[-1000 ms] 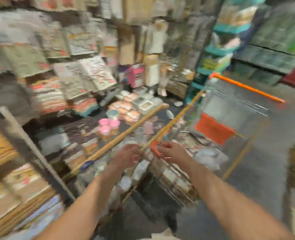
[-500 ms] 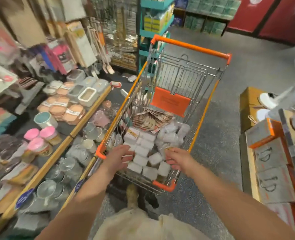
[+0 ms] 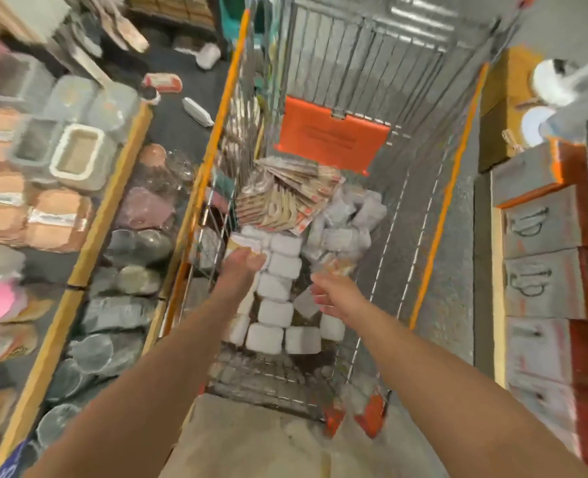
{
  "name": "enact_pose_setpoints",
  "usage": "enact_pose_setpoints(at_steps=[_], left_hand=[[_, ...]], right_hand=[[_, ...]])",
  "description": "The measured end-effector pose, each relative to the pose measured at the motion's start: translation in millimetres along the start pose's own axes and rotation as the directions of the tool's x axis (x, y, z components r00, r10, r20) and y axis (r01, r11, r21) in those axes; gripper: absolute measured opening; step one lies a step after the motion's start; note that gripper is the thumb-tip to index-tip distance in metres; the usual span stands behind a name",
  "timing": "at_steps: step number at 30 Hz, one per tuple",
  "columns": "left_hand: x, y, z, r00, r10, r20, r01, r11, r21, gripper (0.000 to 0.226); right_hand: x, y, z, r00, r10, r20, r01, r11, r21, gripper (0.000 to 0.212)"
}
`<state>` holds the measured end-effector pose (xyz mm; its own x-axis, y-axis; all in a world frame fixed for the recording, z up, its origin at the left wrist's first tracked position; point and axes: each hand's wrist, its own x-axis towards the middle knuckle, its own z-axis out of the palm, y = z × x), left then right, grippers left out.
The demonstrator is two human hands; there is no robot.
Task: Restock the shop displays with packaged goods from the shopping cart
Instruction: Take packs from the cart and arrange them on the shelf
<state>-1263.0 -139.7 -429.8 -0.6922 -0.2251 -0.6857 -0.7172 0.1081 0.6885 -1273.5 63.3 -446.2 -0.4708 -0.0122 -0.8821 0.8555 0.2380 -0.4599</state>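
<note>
My shopping cart [image 3: 434, 188] holds white packs [image 3: 274, 313] right under my hands and a fan of flat brown packets [image 3: 285, 198] just past them. My left hand [image 3: 242, 267] curls round a tan-topped pack [image 3: 242, 243]. My right hand [image 3: 334, 296] hangs loosely open over the packs, holding nothing. Left of my left arm, a shelf [image 3: 113, 201] holds tubs and bowls.

Both hands inside shopping cart [image 3: 434, 215]: left hand [image 3: 242, 267] grips white package [image 3: 242, 243], right hand [image 3: 337, 296] relaxed above white packages [image 3: 275, 313].

One shopping cart [image 3: 354, 139], two hands [image 3: 244, 267]
</note>
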Motion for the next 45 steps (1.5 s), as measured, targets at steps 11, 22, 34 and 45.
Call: enact_pose_setpoints(at_steps=[11, 22, 34, 45], left_hand=[[102, -46, 15, 0.985, -0.060, -0.162, 0.108, 0.948, 0.301, 0.056], [121, -55, 36, 0.971, -0.200, -0.127, 0.208, 0.977, 0.048, 0.045], [150, -73, 46, 0.951, -0.293, -0.099, 0.301, 0.951, 0.074, 0.041], [122, -72, 40, 0.945, -0.321, -0.064, 0.306, 0.936, -0.171, 0.055]], right_hand=[[66, 48, -7, 0.969, 0.106, -0.224, -0.116, 0.993, -0.033, 0.042], [100, 62, -10, 0.958, -0.004, -0.286, -0.068, 0.968, -0.243, 0.050], [132, 92, -4, 0.990, -0.129, 0.060, 0.124, 0.579, -0.805, 0.119], [120, 89, -8, 0.947, -0.255, -0.194, 0.077, 0.768, -0.635, 0.102]])
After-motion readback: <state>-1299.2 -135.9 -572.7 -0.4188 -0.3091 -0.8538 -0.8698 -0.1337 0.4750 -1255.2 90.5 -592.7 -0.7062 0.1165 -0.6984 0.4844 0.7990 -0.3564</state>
